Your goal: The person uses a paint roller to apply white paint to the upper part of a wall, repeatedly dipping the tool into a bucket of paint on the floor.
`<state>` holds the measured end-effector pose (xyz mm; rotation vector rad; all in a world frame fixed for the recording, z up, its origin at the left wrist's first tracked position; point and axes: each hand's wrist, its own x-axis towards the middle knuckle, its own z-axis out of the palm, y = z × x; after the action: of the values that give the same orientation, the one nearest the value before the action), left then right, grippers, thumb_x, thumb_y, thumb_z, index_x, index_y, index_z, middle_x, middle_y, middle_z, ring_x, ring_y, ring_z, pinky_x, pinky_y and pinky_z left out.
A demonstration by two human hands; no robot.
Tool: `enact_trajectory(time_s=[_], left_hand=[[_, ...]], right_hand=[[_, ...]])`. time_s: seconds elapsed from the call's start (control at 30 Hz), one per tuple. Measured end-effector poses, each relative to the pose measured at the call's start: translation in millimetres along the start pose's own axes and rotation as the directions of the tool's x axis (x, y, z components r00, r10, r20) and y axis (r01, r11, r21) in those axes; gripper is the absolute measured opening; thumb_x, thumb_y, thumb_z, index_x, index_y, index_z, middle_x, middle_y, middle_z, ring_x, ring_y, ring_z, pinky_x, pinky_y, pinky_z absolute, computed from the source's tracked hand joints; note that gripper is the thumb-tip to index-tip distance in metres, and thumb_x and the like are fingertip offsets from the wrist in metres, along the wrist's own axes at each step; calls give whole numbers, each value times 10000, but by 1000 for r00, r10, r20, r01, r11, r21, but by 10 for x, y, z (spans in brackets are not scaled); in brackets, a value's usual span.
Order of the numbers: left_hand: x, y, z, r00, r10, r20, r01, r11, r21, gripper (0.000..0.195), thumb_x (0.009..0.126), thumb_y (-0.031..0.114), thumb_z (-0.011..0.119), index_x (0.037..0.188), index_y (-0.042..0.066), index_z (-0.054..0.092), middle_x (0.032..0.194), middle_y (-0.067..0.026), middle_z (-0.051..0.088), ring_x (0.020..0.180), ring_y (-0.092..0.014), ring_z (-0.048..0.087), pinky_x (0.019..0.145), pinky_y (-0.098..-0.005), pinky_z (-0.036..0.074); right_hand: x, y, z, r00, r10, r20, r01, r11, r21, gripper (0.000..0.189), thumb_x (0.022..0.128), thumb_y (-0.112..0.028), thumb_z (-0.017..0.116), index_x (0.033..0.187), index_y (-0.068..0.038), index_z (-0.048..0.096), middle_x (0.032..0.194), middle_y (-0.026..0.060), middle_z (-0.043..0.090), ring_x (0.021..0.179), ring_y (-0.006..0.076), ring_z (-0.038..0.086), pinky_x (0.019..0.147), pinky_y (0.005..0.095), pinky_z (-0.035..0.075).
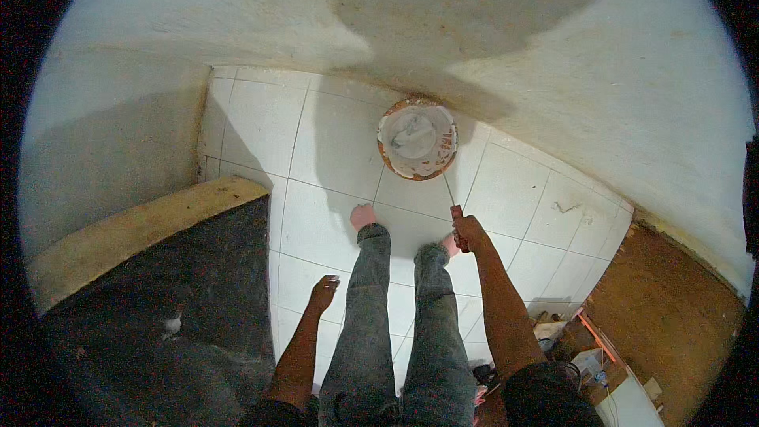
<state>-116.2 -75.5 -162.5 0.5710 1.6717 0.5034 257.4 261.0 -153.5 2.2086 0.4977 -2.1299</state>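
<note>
My right hand (467, 231) is closed around the reddish-brown handle of a tool (456, 213); a thin metal shaft or edge runs from it toward a bucket, and its exact kind cannot be told. The round bucket (452, 133) stands on the white tiled floor against the wall, its rim stained rusty brown and its inside coated with pale residue. Greyish-white material lies in its bottom. My left hand (325, 293) hangs to the left of my legs with fingers partly curled, pale smears on the fingertips, and holds nothing visible.
A plastered wall (593, 71) rises ahead, with stains along its base. A low ledge (148, 225) borders a dark surface (225, 284) at left. At lower right are a brown floor area (664, 284), an orange strip (598, 335), a white box (587, 363) and cables.
</note>
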Motion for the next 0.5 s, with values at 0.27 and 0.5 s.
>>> enact_trajectory(time_s=[0.27, 0.5], left_hand=[[184, 198, 482, 994, 1, 112, 72, 758, -648, 309, 851, 142, 577, 1124, 6, 526, 1064, -80, 575, 979, -167, 546, 885, -287, 422], [182, 748, 666, 988, -148, 37, 152, 980, -132, 280, 879, 158, 568, 1129, 36, 535, 1061, -77, 573, 942, -164, 565, 811, -273, 458]], right_hand=[[-31, 72, 365, 989, -45, 143, -14, 921, 388, 308, 893, -414, 500, 859, -109, 510, 570, -28, 410, 400, 101, 368, 347, 251, 331], [-338, -135, 723, 951, -71, 301, -179, 668, 722, 309, 903, -443, 465, 807, -150, 458, 544, -44, 349, 404, 74, 324, 336, 198, 297]])
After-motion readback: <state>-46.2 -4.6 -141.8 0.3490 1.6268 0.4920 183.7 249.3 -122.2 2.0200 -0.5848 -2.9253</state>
